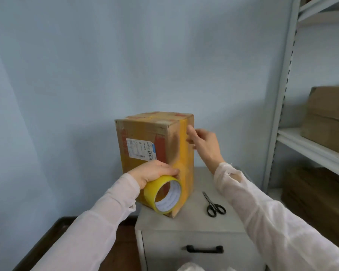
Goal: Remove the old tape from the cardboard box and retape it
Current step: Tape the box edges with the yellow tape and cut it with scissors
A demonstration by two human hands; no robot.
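Box (141, 137) is standing upright on the cabinet (194, 222), one corner turned toward the person, and the retaping is looking well under way. The left hand (153, 171) is gripping the yellow roll (151, 189) low against the near corner, fingers curled over its rim. A fresh yellow strip (183, 153) is running up the right face to the top edge. The right hand (204, 141) is reaching to that strip near the top; it is blurred, but the fingers seem loose and laid on the tape, holding nothing.

To do this well, she should be holding the roll taut while the right hand is smoothing downward from the top, pressing out bubbles before any cut.

Scissors (213, 205) are lying shut on the cabinet just right of the box, within easy reach. Shelves (309, 147) with more cartons (329, 122) are standing well apart on the right. Nothing is blocking either hand; the one snag may be the box sliding when the roll is pulled.
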